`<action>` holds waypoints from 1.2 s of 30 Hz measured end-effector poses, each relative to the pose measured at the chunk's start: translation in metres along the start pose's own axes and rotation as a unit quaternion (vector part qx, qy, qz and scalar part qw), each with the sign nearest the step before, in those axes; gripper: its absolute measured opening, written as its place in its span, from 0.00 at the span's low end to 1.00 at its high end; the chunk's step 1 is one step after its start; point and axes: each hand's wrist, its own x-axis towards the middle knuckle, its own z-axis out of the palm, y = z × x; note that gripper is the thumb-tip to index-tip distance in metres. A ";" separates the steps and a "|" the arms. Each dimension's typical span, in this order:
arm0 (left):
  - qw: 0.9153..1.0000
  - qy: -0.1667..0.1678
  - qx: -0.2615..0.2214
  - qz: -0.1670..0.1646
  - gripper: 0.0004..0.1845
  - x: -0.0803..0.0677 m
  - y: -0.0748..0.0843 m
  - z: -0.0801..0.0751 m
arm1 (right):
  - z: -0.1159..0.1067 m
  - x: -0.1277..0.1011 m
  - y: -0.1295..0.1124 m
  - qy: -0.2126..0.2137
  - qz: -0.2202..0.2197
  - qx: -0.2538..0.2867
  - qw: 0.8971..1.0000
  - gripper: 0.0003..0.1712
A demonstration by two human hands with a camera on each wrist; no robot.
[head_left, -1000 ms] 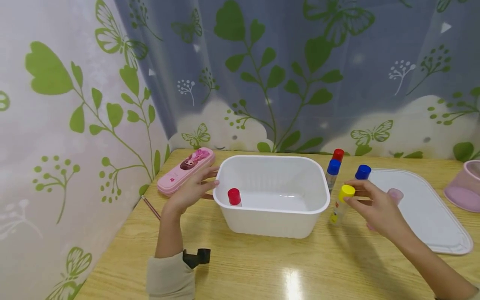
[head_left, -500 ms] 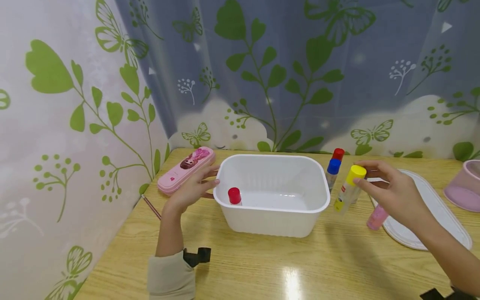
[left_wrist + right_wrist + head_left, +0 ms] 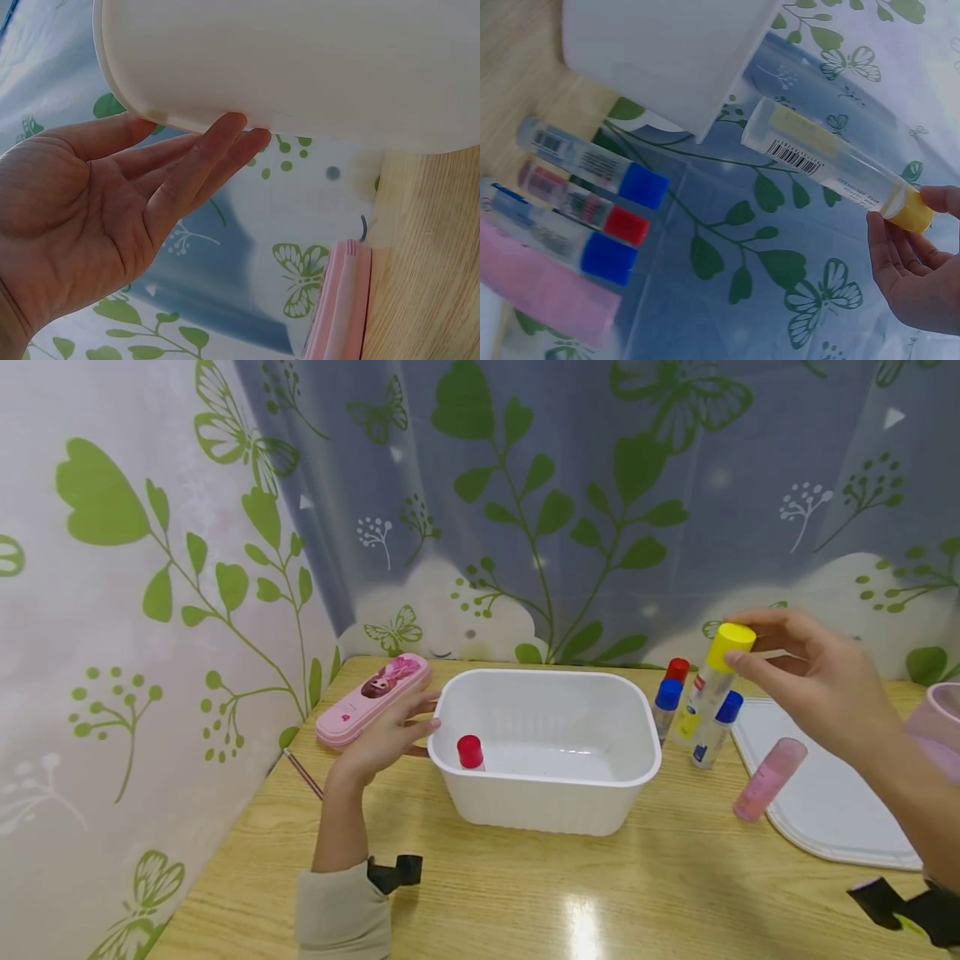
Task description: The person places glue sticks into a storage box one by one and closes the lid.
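Tub (image 3: 543, 814), white, steadied by flat fingers of left hand (image 3: 386, 735), nothing gripped. Right hand (image 3: 817, 693) pinches yellow-capped glue stick (image 3: 712, 681) by its cap, aloft right of tub; likely light, rigid, slick-walled. Right wrist view alone shows its barcode (image 3: 793, 159).

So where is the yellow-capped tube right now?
In the head view the yellow-capped tube is in the air on the right, pinched at its cap by the right hand, above the blue-capped tubes standing just right of the white tub.
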 end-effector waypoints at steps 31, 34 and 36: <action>1.000 0.002 -0.016 0.006 0.27 0.000 0.000 0.000 | 0.093 0.027 -0.030 -0.131 -0.025 0.104 0.986 0.18; 1.000 0.001 -0.015 0.005 0.27 0.000 0.000 -0.001 | 0.102 0.025 -0.026 -0.143 -0.020 0.108 0.984 0.18; 1.000 0.001 -0.013 0.006 0.27 0.000 0.000 -0.001 | 0.107 0.023 -0.023 -0.149 -0.020 0.106 0.983 0.18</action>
